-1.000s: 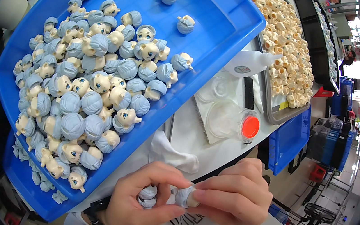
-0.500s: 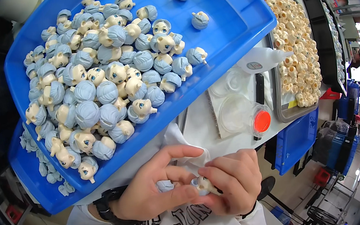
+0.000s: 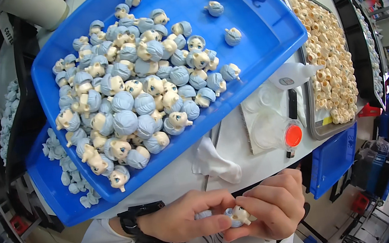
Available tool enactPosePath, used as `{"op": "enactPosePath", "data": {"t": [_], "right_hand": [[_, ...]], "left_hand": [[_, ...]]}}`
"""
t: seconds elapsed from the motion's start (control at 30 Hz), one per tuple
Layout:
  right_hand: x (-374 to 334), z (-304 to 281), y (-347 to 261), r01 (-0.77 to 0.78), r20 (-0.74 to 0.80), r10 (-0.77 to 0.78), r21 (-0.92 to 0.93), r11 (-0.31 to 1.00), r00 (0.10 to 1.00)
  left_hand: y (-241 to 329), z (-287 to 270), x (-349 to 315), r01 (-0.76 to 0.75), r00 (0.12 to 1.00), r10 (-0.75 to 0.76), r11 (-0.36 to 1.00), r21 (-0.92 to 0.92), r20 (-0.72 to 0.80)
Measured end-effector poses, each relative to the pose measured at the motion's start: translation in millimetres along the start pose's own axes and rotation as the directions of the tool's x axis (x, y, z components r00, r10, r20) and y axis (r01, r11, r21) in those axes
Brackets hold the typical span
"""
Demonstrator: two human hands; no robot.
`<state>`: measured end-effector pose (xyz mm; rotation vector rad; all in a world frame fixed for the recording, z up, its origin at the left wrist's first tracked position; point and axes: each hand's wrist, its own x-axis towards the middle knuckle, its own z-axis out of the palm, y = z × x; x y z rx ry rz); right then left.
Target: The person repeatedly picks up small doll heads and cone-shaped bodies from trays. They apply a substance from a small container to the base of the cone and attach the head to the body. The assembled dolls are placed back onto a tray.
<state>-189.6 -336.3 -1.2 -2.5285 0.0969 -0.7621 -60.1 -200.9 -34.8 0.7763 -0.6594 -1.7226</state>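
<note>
Close to my body, both hands meet at a small doll head (image 3: 240, 217) with a pale face and light-blue hair. My right hand (image 3: 278, 205) pinches it between thumb and curled fingers. My left hand (image 3: 187, 217) has its thumb and index finger against the head's blue side. Another light-blue doll hair piece (image 3: 203, 214) shows partly inside my left hand, mostly hidden by the fingers. Ahead, a large blue tray (image 3: 261, 29) holds a heap of similar doll heads (image 3: 125, 120).
A second blue tray (image 3: 46, 190) with light-blue pieces sits under the first. To the right are a white squeeze bottle (image 3: 291, 75), a clear jar (image 3: 267, 131), a red-capped bottle (image 3: 293, 136) and a metal tray (image 3: 322, 130) of pale parts. A white cloth (image 3: 217, 162) lies ahead.
My left index finger, stretched out before, has bent in toward the doll head. The head's face now shows more. The whole view has shifted, with the trays appearing farther right.
</note>
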Motion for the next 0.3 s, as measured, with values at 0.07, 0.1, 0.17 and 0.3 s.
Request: {"op": "enactPosePath", "data": {"t": [0.07, 0.1, 0.17, 0.3], "right_hand": [[4.1, 6.8, 2.0, 0.005, -0.073, 0.002, 0.095, 0.995, 0.997], [8.3, 13.5, -1.9, -0.029, -0.129, 0.053, 0.181, 0.983, 0.990], [7.0, 16.1, -4.9, -0.018, -0.219, 0.076, 0.257, 0.966, 0.973], [-6.2, 2.9, -1.9, -0.042, -0.278, 0.103, 0.218, 0.975, 0.955]], "left_hand": [[5.2, 3.3, -0.9, 0.009, 1.000, -0.009, 0.995, -0.100, 0.006], [8.6, 4.0, -8.1, 0.083, 0.996, -0.088, 0.980, -0.178, -0.025], [-6.6, 5.0, -13.2, -0.445, 0.895, 0.405, 0.797, -0.409, -0.186], [1.4, 21.1, -8.0, -0.730, 0.626, 0.335, 0.570, -0.377, -0.705]]}}
